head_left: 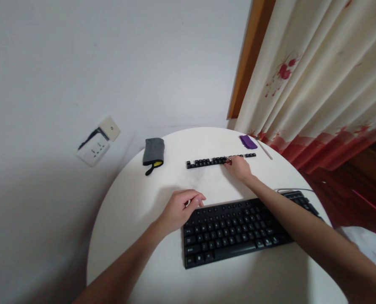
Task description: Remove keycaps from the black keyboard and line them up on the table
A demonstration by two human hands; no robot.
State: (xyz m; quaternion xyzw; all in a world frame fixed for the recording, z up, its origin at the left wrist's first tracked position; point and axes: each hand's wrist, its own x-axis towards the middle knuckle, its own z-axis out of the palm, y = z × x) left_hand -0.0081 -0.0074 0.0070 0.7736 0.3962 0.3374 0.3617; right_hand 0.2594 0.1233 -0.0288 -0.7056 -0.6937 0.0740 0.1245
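Two lines of loose black keycaps [203, 163] lie on the white table beyond the keyboard. At the right part of these lines, my right hand [239, 168] has its thumb and fingers pinched together on what looks like one keycap, mostly hidden by the fingers. My left hand [182, 209] rests at the top left corner of the black keyboard [235, 236]. Its fingers are curled in towards the thumb, and nothing shows between them. On the keyboard's upper rows, bare key posts [217, 212] show where caps are off. My right forearm passes over the keyboard's right part.
A grey pouch [153, 151] with a yellow lining and black loop lies at the table's back left. A folded purple cloth [248, 142] and a thin pale stick [265, 150] lie at the back right. A cable [292, 189] runs behind the keyboard. The wall borders the round table [118, 219].
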